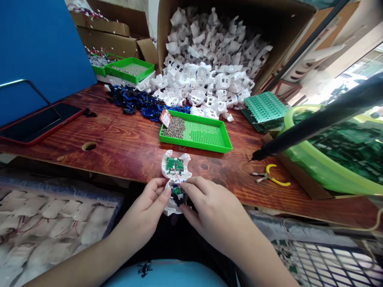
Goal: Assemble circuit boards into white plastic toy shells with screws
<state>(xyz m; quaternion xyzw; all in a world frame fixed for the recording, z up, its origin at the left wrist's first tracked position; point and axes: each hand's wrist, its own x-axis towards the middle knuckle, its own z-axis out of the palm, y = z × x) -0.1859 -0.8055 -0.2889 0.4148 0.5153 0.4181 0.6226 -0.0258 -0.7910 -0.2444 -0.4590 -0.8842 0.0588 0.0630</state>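
At the table's front edge, my left hand (154,196) grips the side of a white plastic housing half (172,208), with its thumb on the rim. A small green circuit board (177,190) and a black part sit inside this half. From the other side my right hand (211,201) closes on the same half, fingers at the small board and the black part; the fingertips partly hide what they press. Just beyond lies a second white housing half (188,174) with a larger green circuit board (175,165) in it. A thin red-and-white wire runs between the two boards.
A green tray (206,139) of small screws stands ahead, before heaped white housings (197,79) and blue-black parts (134,99). At right, a black electric screwdriver (314,119) slants in above yellow-handled pliers (277,181) and a green basin (332,175). A phone (38,121) lies left.
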